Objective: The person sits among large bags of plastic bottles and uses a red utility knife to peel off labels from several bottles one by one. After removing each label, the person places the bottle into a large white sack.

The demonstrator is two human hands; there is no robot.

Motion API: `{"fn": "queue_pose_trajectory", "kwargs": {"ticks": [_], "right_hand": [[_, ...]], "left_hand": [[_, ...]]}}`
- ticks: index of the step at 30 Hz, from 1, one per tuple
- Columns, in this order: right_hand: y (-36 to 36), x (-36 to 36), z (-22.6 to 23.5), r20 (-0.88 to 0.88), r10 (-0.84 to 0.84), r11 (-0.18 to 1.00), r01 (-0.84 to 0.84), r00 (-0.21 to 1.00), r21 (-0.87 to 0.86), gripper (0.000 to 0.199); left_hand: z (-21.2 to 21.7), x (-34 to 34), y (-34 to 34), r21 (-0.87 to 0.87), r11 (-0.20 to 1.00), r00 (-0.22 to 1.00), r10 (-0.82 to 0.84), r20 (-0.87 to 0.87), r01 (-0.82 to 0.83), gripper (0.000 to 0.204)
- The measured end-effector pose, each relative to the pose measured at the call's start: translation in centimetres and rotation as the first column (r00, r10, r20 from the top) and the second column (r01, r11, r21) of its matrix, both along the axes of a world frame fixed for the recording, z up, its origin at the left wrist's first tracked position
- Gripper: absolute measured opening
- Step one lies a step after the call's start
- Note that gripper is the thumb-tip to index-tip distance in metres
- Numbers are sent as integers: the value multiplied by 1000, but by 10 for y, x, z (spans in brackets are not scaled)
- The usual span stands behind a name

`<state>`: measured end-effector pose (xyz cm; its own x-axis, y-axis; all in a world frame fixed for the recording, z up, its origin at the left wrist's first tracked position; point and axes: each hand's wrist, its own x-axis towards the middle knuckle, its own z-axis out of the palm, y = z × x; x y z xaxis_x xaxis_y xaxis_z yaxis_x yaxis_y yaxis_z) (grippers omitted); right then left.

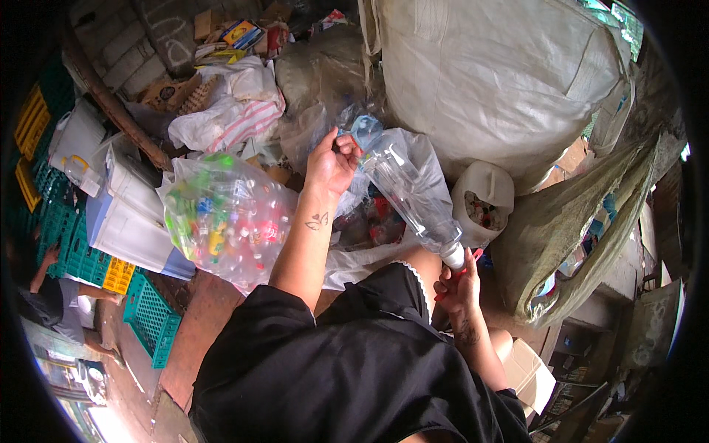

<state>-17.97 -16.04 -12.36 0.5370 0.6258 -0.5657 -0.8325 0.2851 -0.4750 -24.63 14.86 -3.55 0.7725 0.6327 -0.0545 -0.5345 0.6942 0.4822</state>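
A large clear plastic bottle (413,196) slants across the middle, its base away from me and its white-capped neck toward me. My right hand (459,286) is closed at the neck, and a red-handled tool (476,255) shows among its fingers; I cannot make out the tool's kind. Beside the bottle's base, my left hand (332,164) is closed with fingertips pinched on a loop of thin bluish plastic (364,130), which looks like a label. Beneath the bottle lies an opened clear plastic bag (425,159) with dark-coloured contents.
A clear bag of bottles (225,218) bulges at left. Ahead stands a huge whitish sack (495,81); near its foot is a cut white jug (484,199) holding caps. A greenish sack (576,236) hangs open at right. Green crates (151,317) and another person (55,295) are far left.
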Motion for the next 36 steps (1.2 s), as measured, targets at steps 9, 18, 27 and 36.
{"fn": "queue_pose_trajectory", "kwargs": {"ticks": [9,18,27,36], "right_hand": [[-31,32,-10,34,-59,998,59,998,9,55],[-29,31,-13,-17,-14,988,17,1000,157,58],[-29,26,1,84,-66,993,57,994,107,48],[-33,24,0,363,-120,993,114,924,39,43]], "left_hand": [[31,-28,-1,590,805,964,201,-171,-63,12],[6,-18,-1,880,460,812,555,-182,-117,14],[3,-28,5,829,510,787,598,-150,-229,15],[-1,-25,11,783,581,834,529,-158,-220,13]]}}
